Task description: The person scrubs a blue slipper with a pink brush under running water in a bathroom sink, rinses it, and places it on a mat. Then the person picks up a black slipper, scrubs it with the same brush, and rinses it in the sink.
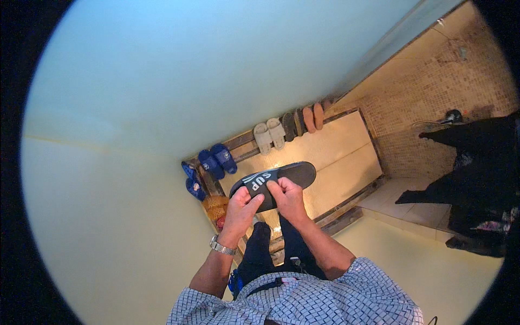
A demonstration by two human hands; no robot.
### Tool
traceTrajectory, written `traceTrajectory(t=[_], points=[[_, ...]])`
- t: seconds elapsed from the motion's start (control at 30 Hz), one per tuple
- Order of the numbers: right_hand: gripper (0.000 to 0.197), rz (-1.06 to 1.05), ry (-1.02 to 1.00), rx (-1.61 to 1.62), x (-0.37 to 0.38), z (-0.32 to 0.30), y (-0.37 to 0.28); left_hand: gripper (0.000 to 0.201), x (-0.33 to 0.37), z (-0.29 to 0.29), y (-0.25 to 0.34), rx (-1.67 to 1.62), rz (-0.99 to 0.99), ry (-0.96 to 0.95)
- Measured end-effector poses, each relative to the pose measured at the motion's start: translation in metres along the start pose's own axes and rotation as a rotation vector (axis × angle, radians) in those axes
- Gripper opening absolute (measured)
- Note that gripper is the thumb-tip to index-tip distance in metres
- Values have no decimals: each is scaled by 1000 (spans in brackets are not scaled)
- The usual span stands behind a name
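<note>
A black slide sandal [299, 172] with pale lettering and stripes on its strap is held level in front of my body. Around the strap's near left side closes my left hand [238, 213], its thumb lying on the strap. My right hand [289, 201] grips the strap's right edge, thumb on top. Both hands' remaining fingers are partly hidden by the sandal. A metal-band watch [222, 246] is on my left wrist.
Along the wall stand blue slides [218, 161], blue clogs [194, 181], pale slides [269, 135], a dark pair [293, 125] and an orange-pink pair [313, 117]. Dark clothes [476, 173] hang at right, near a mosaic-tiled surface [428, 81]. A pale wall [119, 206] rises at left.
</note>
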State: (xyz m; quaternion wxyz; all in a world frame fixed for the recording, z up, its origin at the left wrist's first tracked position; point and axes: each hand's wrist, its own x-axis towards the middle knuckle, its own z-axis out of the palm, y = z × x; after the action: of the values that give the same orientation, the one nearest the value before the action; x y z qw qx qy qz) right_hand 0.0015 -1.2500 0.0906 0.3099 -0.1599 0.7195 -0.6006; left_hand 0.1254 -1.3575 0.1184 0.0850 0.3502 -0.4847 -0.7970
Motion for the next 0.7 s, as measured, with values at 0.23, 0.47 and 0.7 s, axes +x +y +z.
traceTrajectory(t=[0.23, 0.47, 0.7], points=[[14, -154, 30, 11, -13, -5, -43, 22, -3, 3, 18, 416, 256, 90], [31, -203, 233, -121, -15, 10, -42, 32, 3, -1, 26, 540, 342, 116], [55, -127, 370, -104, 3, 15, -31, 23, 26, -24, 24, 340, 356, -180]])
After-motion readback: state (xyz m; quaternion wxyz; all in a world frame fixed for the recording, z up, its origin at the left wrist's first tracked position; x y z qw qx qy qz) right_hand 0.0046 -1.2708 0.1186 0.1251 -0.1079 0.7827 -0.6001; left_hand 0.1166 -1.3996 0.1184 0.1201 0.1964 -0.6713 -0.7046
